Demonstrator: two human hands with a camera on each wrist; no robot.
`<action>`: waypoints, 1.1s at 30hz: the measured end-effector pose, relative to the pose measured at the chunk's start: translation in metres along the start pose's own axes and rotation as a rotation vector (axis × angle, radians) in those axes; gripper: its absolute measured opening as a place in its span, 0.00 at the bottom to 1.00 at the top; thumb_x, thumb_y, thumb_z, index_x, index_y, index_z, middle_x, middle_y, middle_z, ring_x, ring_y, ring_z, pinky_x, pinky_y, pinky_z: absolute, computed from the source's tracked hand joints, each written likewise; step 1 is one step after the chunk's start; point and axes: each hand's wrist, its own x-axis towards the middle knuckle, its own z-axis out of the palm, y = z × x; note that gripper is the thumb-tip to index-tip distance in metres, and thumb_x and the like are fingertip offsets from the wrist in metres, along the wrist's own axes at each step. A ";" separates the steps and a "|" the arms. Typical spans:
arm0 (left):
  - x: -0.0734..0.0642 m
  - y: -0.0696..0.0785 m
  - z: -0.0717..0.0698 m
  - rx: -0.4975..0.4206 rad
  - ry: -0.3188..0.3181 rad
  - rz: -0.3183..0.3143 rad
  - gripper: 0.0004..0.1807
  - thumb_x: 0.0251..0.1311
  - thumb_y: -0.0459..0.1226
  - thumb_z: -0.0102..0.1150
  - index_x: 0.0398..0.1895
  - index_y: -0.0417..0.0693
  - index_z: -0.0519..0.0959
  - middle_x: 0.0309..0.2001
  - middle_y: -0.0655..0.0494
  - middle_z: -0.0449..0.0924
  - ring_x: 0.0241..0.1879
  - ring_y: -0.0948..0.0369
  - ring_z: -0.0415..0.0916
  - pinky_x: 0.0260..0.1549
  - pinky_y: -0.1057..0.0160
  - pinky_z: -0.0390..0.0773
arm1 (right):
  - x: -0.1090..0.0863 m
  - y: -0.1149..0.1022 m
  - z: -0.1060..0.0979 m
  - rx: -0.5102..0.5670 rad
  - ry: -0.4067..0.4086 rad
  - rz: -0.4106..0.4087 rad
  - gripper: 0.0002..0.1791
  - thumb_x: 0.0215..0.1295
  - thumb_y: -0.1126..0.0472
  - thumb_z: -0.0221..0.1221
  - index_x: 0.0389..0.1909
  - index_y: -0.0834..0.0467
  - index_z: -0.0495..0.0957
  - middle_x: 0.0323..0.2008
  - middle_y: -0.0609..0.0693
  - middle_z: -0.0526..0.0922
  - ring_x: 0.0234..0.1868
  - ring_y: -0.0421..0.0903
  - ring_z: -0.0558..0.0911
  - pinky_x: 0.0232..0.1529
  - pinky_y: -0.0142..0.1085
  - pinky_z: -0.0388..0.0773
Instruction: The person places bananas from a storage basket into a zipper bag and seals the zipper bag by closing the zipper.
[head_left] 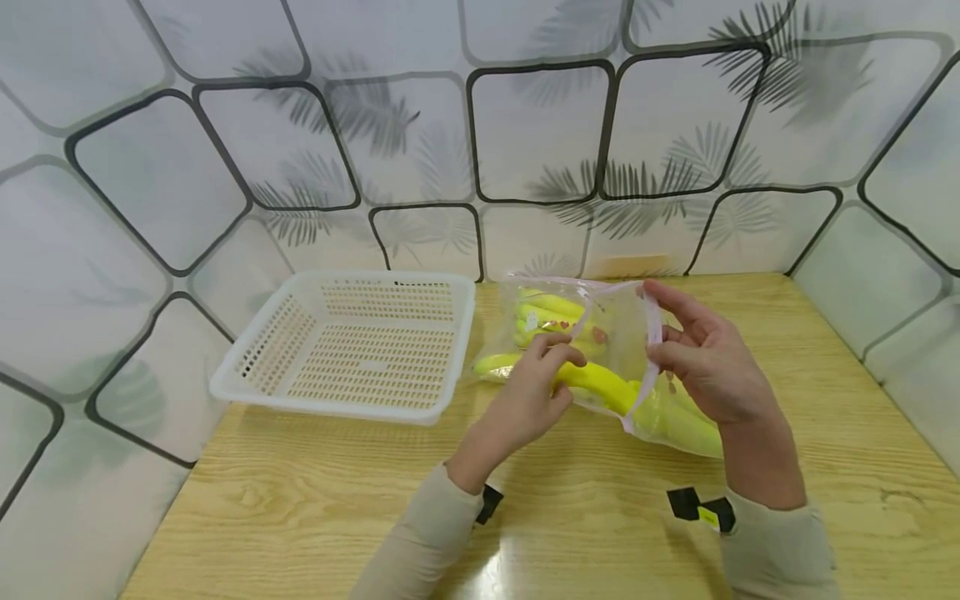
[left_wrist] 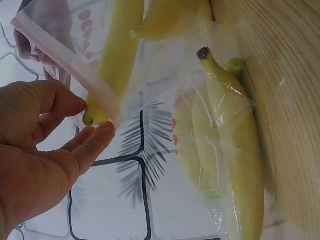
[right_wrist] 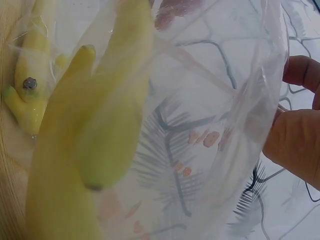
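Note:
My right hand [head_left: 716, 362] pinches the pink-edged mouth of a clear bag [right_wrist: 215, 125], holding that edge raised. Yellow bananas [right_wrist: 70, 165] show through the film, lying toward the right in the head view. With its thumb and fingertips, my left hand [head_left: 528, 392] pinches the end of a long banana [head_left: 603, 385] at the bag mouth; the rest of it reaches inside. Beyond the left hand lies another clear bag [left_wrist: 215, 32] printed with red hearts, with a bunch of bananas [head_left: 551, 312] in it. The left hand partly hides the bananas behind it.
Left of the bags stands a white plastic basket [head_left: 442, 408] with slotted sides and floor, nothing in it. All this rests on a wood-grain table [head_left: 315, 492]. A patterned covering [head_left: 540, 133] rises behind the table and along both sides.

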 end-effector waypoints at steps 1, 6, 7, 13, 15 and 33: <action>0.000 -0.001 0.000 -0.004 0.011 -0.002 0.18 0.56 0.18 0.55 0.48 0.39 0.75 0.57 0.40 0.70 0.57 0.48 0.74 0.38 0.67 0.74 | 0.000 0.000 0.000 0.002 0.002 0.002 0.38 0.65 0.82 0.50 0.75 0.60 0.58 0.68 0.51 0.61 0.42 0.42 0.79 0.32 0.28 0.79; -0.002 -0.004 -0.003 0.024 0.040 -0.114 0.14 0.61 0.23 0.58 0.49 0.39 0.75 0.52 0.43 0.71 0.47 0.49 0.76 0.41 0.63 0.77 | -0.001 -0.001 -0.001 0.015 0.013 0.000 0.38 0.64 0.82 0.50 0.75 0.59 0.59 0.67 0.51 0.61 0.41 0.42 0.78 0.31 0.27 0.78; -0.003 -0.004 -0.004 0.025 0.029 -0.154 0.14 0.62 0.25 0.58 0.50 0.40 0.74 0.52 0.43 0.73 0.47 0.50 0.76 0.43 0.63 0.78 | -0.001 -0.002 -0.001 0.019 0.014 -0.003 0.38 0.64 0.82 0.50 0.75 0.59 0.59 0.67 0.51 0.61 0.41 0.42 0.78 0.31 0.27 0.78; -0.002 -0.004 -0.005 -0.179 -0.074 -0.375 0.13 0.70 0.33 0.52 0.55 0.43 0.71 0.44 0.47 0.82 0.38 0.58 0.82 0.30 0.68 0.79 | -0.002 -0.003 -0.002 0.028 0.014 -0.019 0.37 0.64 0.82 0.49 0.73 0.58 0.62 0.67 0.51 0.62 0.40 0.42 0.78 0.28 0.26 0.76; -0.001 -0.004 -0.003 -0.254 -0.073 -0.404 0.13 0.70 0.33 0.51 0.56 0.43 0.70 0.38 0.48 0.84 0.33 0.57 0.83 0.24 0.69 0.77 | -0.002 -0.003 -0.002 0.031 0.012 -0.023 0.36 0.65 0.82 0.49 0.73 0.58 0.62 0.67 0.51 0.62 0.40 0.41 0.78 0.28 0.26 0.76; 0.044 0.017 -0.022 -0.467 0.030 -0.401 0.14 0.65 0.28 0.52 0.53 0.39 0.77 0.28 0.50 0.82 0.21 0.60 0.80 0.23 0.64 0.83 | -0.004 -0.026 -0.013 0.226 0.137 -0.124 0.35 0.65 0.86 0.45 0.71 0.59 0.64 0.64 0.52 0.63 0.40 0.43 0.79 0.35 0.28 0.81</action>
